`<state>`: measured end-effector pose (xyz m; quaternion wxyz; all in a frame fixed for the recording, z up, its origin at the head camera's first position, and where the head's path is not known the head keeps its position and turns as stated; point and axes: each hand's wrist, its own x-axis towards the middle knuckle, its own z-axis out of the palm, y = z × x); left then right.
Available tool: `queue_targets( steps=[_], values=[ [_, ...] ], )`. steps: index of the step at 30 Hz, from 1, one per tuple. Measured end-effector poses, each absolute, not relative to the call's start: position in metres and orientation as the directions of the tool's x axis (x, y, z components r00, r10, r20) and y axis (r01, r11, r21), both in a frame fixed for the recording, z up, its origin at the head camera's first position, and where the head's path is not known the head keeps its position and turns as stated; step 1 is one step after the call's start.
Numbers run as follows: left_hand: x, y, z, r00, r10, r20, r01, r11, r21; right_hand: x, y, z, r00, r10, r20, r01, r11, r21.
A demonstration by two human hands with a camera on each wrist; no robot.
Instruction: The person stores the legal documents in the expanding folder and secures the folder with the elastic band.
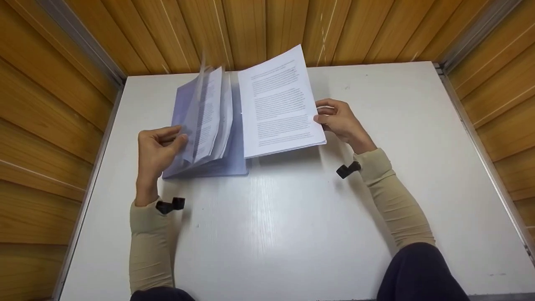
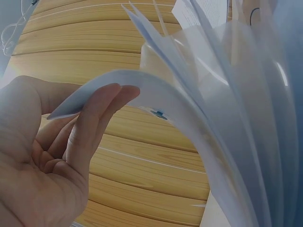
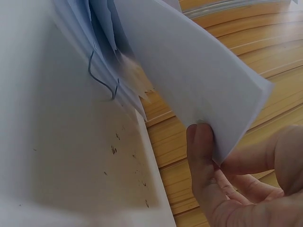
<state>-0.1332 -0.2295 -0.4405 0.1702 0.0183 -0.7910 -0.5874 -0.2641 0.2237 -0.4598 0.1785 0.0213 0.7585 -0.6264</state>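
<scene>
A translucent bluish-purple folder (image 1: 182, 100) stands partly open at the far left-centre of the table, with clear plastic sleeves (image 1: 194, 129) and printed sheets fanned inside. My left hand (image 1: 156, 150) pinches the outer edge of some leaves; in the left wrist view these leaves (image 2: 165, 94) bend in a curve from thumb and fingers. Beside the folder, my right hand (image 1: 340, 121) grips the right edge of a stack of printed paper (image 1: 278, 104), lifted and tilted above the table. Thumb and fingers pinch the stack's corner in the right wrist view. The stack's left edge adjoins the folder; whether they touch, I cannot tell.
The white table (image 1: 267, 234) extends toward me and to the right. Wood-plank walls (image 1: 288, 29) close in its back and both sides. A small black device (image 1: 171, 205) sits on the left wrist, and a similar one (image 1: 348, 169) on the right.
</scene>
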Motion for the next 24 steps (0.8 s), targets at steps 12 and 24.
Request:
queue_targets(
  steps=[12, 24],
  values=[
    [-0.136, -0.222, -0.440, -0.947, -0.214, 0.238, 0.163, 0.318, 0.934, -0.267, 0.222, -0.464, -0.929, -0.244, -0.279, 0.249, 0.147, -0.957],
    [-0.136, -0.222, -0.440, -0.946, -0.207, 0.248, 0.183, 0.287, 0.940, -0.267, 0.206, -0.467, -0.913, -0.283, -0.294, 0.278, 0.099, -0.956]
  ],
)
